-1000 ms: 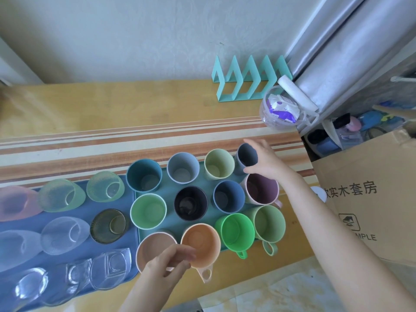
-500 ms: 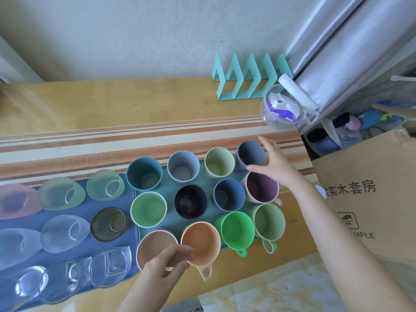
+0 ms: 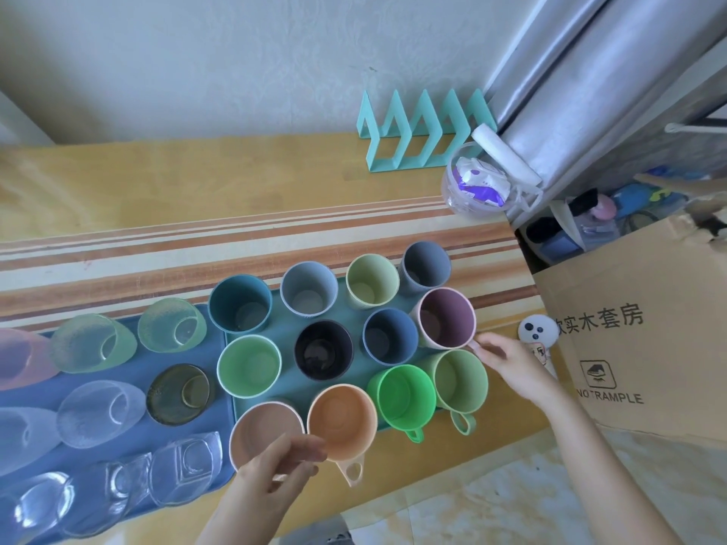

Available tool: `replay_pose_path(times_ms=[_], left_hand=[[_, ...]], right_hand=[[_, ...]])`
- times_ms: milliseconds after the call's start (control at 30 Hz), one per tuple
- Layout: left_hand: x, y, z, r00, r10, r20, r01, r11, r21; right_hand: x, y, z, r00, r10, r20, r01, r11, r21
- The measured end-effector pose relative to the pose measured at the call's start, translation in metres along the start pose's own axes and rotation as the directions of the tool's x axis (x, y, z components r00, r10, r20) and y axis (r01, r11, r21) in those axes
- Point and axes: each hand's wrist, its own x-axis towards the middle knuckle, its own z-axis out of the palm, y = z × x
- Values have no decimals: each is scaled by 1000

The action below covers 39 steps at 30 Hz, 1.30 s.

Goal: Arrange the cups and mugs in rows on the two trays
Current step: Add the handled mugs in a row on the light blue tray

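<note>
Teal tray (image 3: 277,308) full: twelve mugs (image 3: 322,350), three rows; glasses (image 3: 100,411) on blue tray (image 3: 135,369). Left hand (image 3: 267,479) fingers (image 3: 303,450) pinch pink mug (image 3: 261,430) rim, right hand (image 3: 511,361) fingers (image 3: 488,346) pinch purple mug (image 3: 446,316) handle. We reckon only straightening left.

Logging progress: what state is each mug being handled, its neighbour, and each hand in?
purple mug, upright on teal tray, handle held.
pink mug, upright, rim pinched.
orange mug, upright, empty.
right hand, grips purple mug's handle.
left hand, pinches pink mug's rim.
</note>
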Motion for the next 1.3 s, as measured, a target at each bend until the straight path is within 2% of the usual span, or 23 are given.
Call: replay_pose_path(times_ms=[267,367,433,533,600,633,733,833,867,1000,1100,1200,1300], left_hand=[[-8,-5,-4,1000,-11,-19,12,1000,16],[-12,-7,-10,996,16,-86,-15,1000,7],[-15,-11,-15,985,61,-159,-54,997,46],[-18,-20,-25,908,279,-312,-206,947,247],[-14,-30,-32,837,450,-311,-265,831,489],[-9,-36,-34,826,489,-280,-271,780,563],[5,-44,-36,871,457,-181,-219,689,691],[16,-49,-34,871,461,-171,-185,629,755],[17,-50,-34,861,472,-190,-187,640,745],[10,-51,-43,780,484,-397,-192,788,585],[4,-62,-44,772,479,-418,-182,797,576],[0,-75,-32,830,430,-356,-151,787,599],[-1,-83,-18,870,349,-348,-85,802,591]], right_hand=[[15,4,-2,999,-35,-17,32,990,-139],[11,4,-1,999,-35,-18,34,997,-76],[2,2,2,996,-35,-80,33,999,-21],[-19,-6,17,946,-117,-302,115,993,-25],[-31,-14,37,903,-250,-349,233,968,-91],[-37,-19,50,890,-310,-335,277,950,-141],[-48,-45,95,877,-430,-216,375,892,-252],[-56,-74,138,840,-528,-122,467,819,-333],[-59,-80,146,832,-534,-148,466,819,-336],[-74,-94,159,819,-451,-354,358,885,-297],[-86,-94,168,838,-463,-290,351,863,-362],[-90,-88,174,873,-463,-153,335,798,-500],[-87,-84,176,898,-426,-112,293,767,-571]])
